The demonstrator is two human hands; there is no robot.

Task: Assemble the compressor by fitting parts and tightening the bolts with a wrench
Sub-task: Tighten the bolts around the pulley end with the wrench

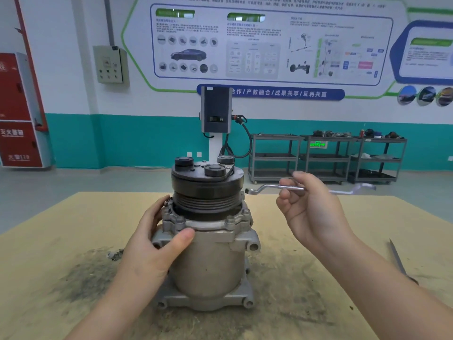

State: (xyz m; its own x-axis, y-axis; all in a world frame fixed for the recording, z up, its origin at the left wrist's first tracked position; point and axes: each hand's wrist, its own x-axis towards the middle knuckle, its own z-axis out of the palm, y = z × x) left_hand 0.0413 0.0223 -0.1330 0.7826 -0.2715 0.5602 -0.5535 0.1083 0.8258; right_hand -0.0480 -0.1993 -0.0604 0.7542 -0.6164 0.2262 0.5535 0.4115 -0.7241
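Left hand (157,244) grasps the upright grey metal compressor (208,244) standing on the tan worktable (306,278) — thumb across its flange. Right hand (311,209) pinches a slim silver offset ring wrench (272,188) — held level, just right of the black pulley (208,190).

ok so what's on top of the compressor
A black pulley sits on the compressor, with three round black knobs on its top plate. The center of the plate is partly hidden behind them.

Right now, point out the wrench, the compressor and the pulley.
wrench (291,188): head view, on the shank left of the right hand.
compressor (208,263): head view, on the bare front of the silver body.
pulley (208,192): head view, on the black grooved rim.
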